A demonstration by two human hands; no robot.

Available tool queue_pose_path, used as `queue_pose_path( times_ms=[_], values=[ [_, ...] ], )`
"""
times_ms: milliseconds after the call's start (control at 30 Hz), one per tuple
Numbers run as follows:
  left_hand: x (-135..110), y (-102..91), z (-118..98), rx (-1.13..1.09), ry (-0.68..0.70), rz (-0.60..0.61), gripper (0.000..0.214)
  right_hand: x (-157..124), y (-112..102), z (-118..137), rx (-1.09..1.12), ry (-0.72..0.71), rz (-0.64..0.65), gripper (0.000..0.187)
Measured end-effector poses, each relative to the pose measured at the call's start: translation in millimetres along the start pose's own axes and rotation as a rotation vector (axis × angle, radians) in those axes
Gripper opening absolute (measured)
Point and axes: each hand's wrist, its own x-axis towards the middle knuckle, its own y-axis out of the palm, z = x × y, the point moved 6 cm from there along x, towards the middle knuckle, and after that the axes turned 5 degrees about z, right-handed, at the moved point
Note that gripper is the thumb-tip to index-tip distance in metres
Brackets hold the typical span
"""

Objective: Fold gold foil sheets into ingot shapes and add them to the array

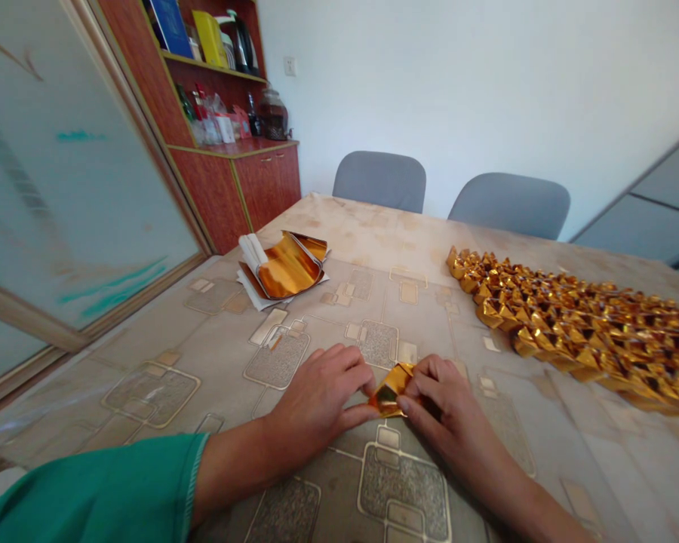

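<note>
A small piece of gold foil paper (392,390), partly folded, lies on the table between both hands. My left hand (317,400) pinches its left edge with thumb and fingers curled. My right hand (441,403) presses and grips its right side, fingers bent over it. A stack of flat gold foil sheets (287,268) rests on white paper at the far left of the table. Many finished folded gold pieces (577,320) lie in rows to the right.
The table (204,354) has a beige patterned cover. Two grey chairs (380,179) stand at the far side. A red-brown cabinet (243,181) with bottles and jars stands at the back left, beside a frosted sliding door (62,188).
</note>
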Motion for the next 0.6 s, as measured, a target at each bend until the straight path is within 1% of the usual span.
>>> queue_pose_path(
  times_ms=[133,233,367,467,600],
  values=[
    [0.9,-0.4,0.4,0.016,-0.012,0.013,0.022,0.6,2.0,0.8,-0.031,0.007,0.015,0.023],
    [1.2,-1.2,0.6,0.026,-0.008,0.0,0.024,1.3,3.7,0.4,-0.116,0.01,-0.021,0.022],
    [1.0,-0.3,0.0,0.047,0.02,-0.006,0.019,1.9,6.9,-0.9,-0.181,-0.001,-0.066,0.021],
    [1.0,1.1,-2.2,0.068,0.056,-0.009,0.017,2.0,8.3,-1.1,-0.21,-0.008,-0.085,0.021],
    [0.4,3.4,-8.4,0.126,0.145,-0.018,0.014,1.5,9.5,-0.1,-0.266,-0.013,-0.087,0.018]
  ],
)
